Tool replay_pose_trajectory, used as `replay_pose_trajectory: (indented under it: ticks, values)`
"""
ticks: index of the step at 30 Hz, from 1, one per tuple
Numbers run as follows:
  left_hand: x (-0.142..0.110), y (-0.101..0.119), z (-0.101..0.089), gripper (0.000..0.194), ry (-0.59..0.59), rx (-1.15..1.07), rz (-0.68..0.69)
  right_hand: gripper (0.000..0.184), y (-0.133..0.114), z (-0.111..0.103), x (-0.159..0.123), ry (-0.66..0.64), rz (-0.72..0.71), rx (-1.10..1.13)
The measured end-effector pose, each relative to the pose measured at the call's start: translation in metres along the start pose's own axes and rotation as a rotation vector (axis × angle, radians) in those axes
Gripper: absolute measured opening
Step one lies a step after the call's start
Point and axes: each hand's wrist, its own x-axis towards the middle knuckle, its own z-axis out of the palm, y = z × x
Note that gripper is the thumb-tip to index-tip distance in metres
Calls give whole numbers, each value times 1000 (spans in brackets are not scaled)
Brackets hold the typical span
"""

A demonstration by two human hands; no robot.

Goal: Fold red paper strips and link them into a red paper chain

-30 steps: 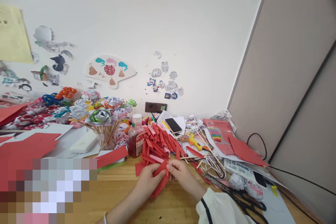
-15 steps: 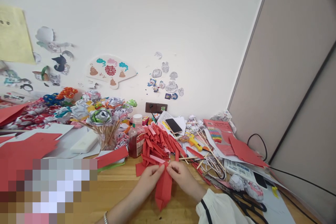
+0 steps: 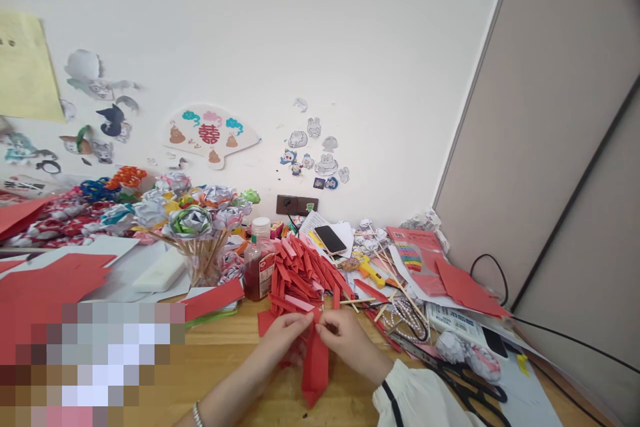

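Observation:
A folded strip of red paper (image 3: 316, 367) hangs toward me between my hands, its lower end folded to a point. My left hand (image 3: 284, 339) pinches the strip's upper edge from the left, thumb and fingertips pressed together. From the right, my right hand (image 3: 345, 340) grips the same edge, its fingers curled in. Just beyond my fingertips lies a heap of folded red paper strips (image 3: 303, 273). Part of the held strip's top is hidden behind my fingers.
A jar with a white cap (image 3: 260, 267) stands left of the heap, beside a cup of paper flowers on sticks (image 3: 200, 257). To the right lie a yellow glue gun (image 3: 371, 270), a bead string (image 3: 407, 320) and black-handled scissors (image 3: 473, 383). A phone (image 3: 330, 240) rests behind.
The strip's lower end has swung slightly to the right and looks narrower. My left hand has turned a little, with its other fingers now showing under the strip's left side.

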Motion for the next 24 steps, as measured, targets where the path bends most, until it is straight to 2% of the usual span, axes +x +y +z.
replay_pose_trajectory:
  ticks: [7, 15, 19, 24]
  values:
    - [-2, 5, 1, 36, 5, 49, -36, 23, 1, 1, -1, -9, 7, -31]
    - [-2, 4, -1, 42, 13, 73, -40, 21, 2, 2, -2, -21, -4, -87]
    - [-1, 4, -1, 41, -1, 82, -45, 24, 2, 3, -2, -15, 3, -56]
    - [2, 1, -5, 39, -75, 84, -1, 25, 0, 1, -1, -29, 32, 53]
